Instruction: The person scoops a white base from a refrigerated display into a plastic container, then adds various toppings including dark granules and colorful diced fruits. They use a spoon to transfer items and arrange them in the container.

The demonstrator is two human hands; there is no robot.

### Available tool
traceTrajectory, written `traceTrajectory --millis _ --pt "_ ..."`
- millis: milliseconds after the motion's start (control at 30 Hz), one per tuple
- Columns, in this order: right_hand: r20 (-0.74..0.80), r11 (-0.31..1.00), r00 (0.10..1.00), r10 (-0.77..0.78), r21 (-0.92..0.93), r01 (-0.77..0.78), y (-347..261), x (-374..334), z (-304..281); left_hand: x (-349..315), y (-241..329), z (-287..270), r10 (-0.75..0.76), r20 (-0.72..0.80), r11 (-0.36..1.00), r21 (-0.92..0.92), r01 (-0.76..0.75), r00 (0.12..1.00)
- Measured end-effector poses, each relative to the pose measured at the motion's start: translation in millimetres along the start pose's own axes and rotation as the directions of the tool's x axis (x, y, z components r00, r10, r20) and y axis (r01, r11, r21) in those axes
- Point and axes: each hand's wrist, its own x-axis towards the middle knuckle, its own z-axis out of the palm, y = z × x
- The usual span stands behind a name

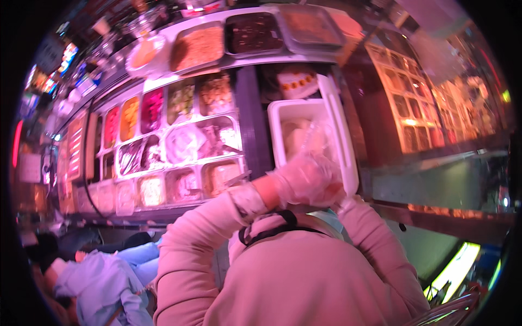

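I see my left hand point(307, 179), in a clear plastic glove, raised at the centre of the frame over the near end of a white rectangular tub point(304, 136); whether it grips anything I cannot tell. My right hand is hidden behind it. Left of the tub, a counter point(247, 119) holds rows of filled trays point(179, 141). A person in blue point(103, 282) crouches at lower left.

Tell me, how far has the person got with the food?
Done: the white box on the counter stands open, its lid tipped up to the right. In hand: the gloved left hand is raised in front of that box; what it grips is too blurred to tell. The right hand is hidden behind it. Left: the topping trays beside the box sit full, with no hand near them.
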Motion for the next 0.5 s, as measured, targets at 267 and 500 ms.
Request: traceTrajectory --millis 267,500 --pt "0.105 0.998 0.994 0.028 0.056 -0.034 -24.1 1.9 -21.0 -37.9 -38.3 81.1 -0.362 0.147 0.853 0.451 0.263 0.921" --pt "0.05 0.954 0.979 0.198 -0.239 -0.18 -32.1 10.3 -10.1 -40.5 -24.0 32.1 -0.374 0.099 0.908 0.243 0.342 0.922"
